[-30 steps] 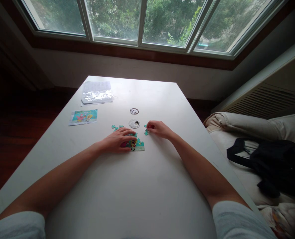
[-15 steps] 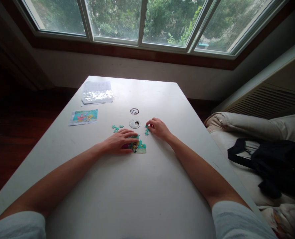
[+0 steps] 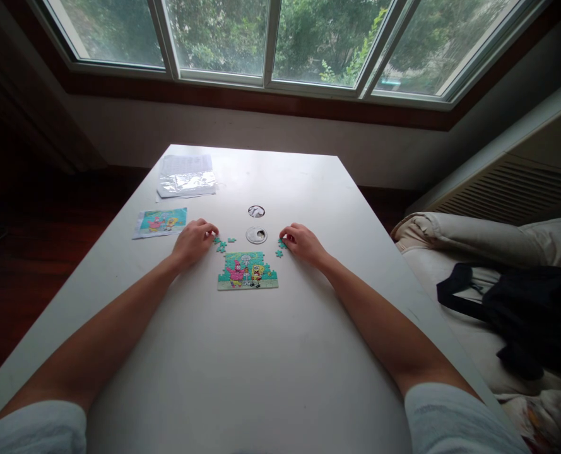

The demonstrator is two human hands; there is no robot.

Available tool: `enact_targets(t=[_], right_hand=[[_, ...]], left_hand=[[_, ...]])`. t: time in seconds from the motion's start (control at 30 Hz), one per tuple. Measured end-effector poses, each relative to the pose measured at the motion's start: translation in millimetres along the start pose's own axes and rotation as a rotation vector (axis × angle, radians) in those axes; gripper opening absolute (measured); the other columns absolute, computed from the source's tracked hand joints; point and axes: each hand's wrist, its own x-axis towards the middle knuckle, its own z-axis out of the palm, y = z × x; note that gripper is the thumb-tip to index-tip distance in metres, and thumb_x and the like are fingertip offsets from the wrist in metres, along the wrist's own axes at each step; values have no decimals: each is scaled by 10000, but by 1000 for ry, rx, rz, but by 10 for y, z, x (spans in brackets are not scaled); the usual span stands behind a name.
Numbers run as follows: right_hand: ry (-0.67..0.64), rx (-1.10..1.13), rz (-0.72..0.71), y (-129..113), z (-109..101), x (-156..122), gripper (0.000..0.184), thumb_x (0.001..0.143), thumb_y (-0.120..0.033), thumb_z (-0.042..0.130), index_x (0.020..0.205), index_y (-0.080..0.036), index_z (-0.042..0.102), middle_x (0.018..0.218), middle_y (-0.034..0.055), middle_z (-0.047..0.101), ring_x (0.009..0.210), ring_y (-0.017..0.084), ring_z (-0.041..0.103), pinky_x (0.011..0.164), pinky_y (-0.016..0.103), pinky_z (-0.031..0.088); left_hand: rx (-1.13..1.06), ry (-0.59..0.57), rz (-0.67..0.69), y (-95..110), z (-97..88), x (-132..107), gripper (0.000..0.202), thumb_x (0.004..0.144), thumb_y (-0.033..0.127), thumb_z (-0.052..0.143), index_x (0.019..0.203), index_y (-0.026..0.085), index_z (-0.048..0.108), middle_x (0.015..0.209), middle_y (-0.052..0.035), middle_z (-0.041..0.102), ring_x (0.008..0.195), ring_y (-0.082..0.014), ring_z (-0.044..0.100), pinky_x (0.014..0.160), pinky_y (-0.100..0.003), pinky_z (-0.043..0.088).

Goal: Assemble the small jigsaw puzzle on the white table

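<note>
A partly assembled jigsaw puzzle (image 3: 247, 272) with cartoon figures lies flat on the white table, its top corners stepped and unfilled. My left hand (image 3: 195, 243) is beyond its upper left side, fingers pinched at a small teal puzzle piece (image 3: 217, 240). More loose teal pieces (image 3: 222, 246) lie beside those fingertips. To the upper right of the puzzle, my right hand (image 3: 303, 243) has thumb and fingers closed on another teal piece (image 3: 281, 242), partly hidden by the fingertips. One loose piece (image 3: 279, 253) sits just below it.
A printed reference picture (image 3: 163, 222) lies at the left, with a clear plastic bag and papers (image 3: 186, 176) behind it. Two round inlays (image 3: 256, 235) show in the tabletop (image 3: 242, 366). A pale sofa with a dark bag (image 3: 531, 309) stands at the right.
My left hand has lifted off the puzzle and moved up and left to the loose pieces, uncovering the picture. My right hand has stayed nearly in place at its pieces.
</note>
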Motion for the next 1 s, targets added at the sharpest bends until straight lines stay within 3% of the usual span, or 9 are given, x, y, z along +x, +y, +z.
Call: enact_targets(t=[0.23, 0.53, 1.0], right_hand=[[10, -7, -9, -13, -10, -7, 134, 892, -168, 598, 954, -224, 703, 883, 43, 596, 836, 179, 540, 738, 272, 400], [4, -11, 2, -19, -6, -8, 135, 894, -181, 591, 961, -224, 700, 881, 44, 594, 844, 185, 542, 742, 279, 402], [16, 3, -11, -39, -10, -4, 141, 889, -163, 591, 958, -219, 701, 875, 40, 592, 838, 178, 541, 738, 272, 402]], left_hand=[[-116, -91, 39, -43, -26, 32, 236, 870, 352, 558, 948, 234, 746, 931, -53, 620, 848, -194, 571, 754, -312, 459], [-194, -223, 99, -14, -110, 53, 261, 845, 413, 620, 996, 257, 764, 976, -52, 614, 866, -190, 568, 799, -309, 483], [-144, -155, 69, 47, -31, 14, 207, 858, 347, 580, 922, 231, 739, 951, -49, 614, 837, -186, 582, 746, -298, 462]])
